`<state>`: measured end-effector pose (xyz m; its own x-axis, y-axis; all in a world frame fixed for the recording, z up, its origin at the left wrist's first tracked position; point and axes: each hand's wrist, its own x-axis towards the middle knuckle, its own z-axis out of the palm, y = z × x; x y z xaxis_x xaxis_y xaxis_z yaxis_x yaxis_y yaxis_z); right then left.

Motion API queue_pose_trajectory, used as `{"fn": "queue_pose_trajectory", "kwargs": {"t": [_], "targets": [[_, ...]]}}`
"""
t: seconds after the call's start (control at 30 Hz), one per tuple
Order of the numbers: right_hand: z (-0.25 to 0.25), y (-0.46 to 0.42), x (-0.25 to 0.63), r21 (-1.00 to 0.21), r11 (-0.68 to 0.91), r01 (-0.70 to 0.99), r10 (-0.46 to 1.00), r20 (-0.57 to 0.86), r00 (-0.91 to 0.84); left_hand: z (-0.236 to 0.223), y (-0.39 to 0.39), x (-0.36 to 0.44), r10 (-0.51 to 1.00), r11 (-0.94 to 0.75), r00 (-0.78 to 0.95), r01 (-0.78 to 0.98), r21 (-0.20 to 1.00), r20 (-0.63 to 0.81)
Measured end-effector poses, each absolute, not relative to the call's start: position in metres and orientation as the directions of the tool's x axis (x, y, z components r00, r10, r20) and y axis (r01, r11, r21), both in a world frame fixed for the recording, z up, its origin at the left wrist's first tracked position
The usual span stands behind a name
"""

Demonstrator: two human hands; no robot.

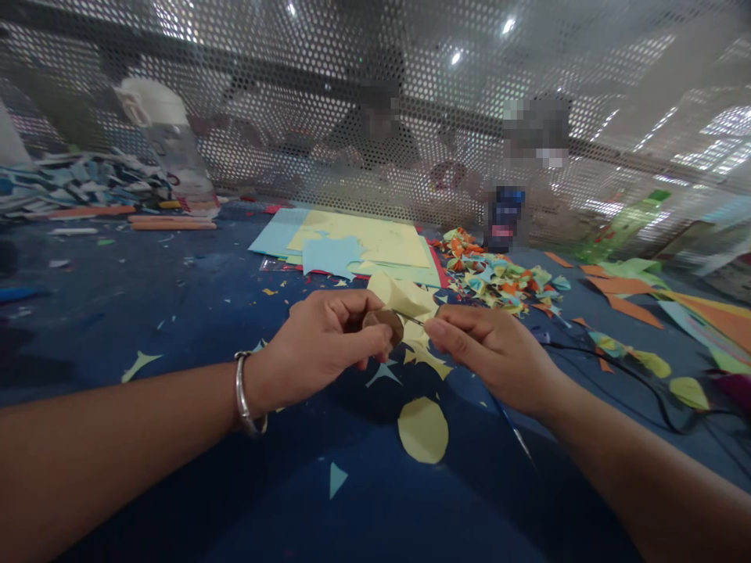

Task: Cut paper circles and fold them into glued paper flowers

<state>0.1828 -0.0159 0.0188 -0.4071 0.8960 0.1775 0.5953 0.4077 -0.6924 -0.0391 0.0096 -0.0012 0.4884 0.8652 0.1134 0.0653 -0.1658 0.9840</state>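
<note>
Over the middle of the dark blue table, my left hand (328, 336) is closed, pinching a brown round disc (390, 322) between thumb and fingers. A folded pale yellow paper (404, 293) stands just beyond the disc; whether the fingers also grip it is unclear. My right hand (486, 344) is closed on a thin dark rod (414, 320) that points left toward the disc and paper; its exact kind does not show. Beneath the hands lie a yellow paper circle (423, 430), a light blue scrap (384, 375) and a slim blue pen-like stick (513, 426).
Yellow and blue sheets (364, 238) lie behind the hands, beside a pile of small coloured paper pieces (498, 274). A clear bottle (176, 148) stands back left, a green bottle (627, 223) back right. A black cable (639, 375) crosses the right side. Perforated metal (282, 133) rises behind.
</note>
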Motion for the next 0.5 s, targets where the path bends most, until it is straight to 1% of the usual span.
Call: {"fn": "queue_pose_trajectory", "kwargs": {"t": [0.17, 0.3, 0.5], "targets": [[0.0186, -0.015, 0.1815, -0.702, 0.404, 0.586, 0.892, 0.161, -0.422, -0.0034, 0.0094, -0.0401, 0.874, -0.188, 0.467, 0.068, 0.98, 0.135], [0.0172, -0.0142, 0.1817, -0.714, 0.395, 0.578, 0.892, 0.149, -0.426, -0.0046, 0.0079, -0.0402, 0.876, -0.181, 0.465, 0.076, 0.981, 0.126], [0.0172, -0.0151, 0.1827, -0.721, 0.405, 0.562, 0.884, 0.151, -0.443, -0.0034, 0.0077, -0.0398, 0.867, -0.234, 0.474, 0.11, 0.966, 0.156]]}}
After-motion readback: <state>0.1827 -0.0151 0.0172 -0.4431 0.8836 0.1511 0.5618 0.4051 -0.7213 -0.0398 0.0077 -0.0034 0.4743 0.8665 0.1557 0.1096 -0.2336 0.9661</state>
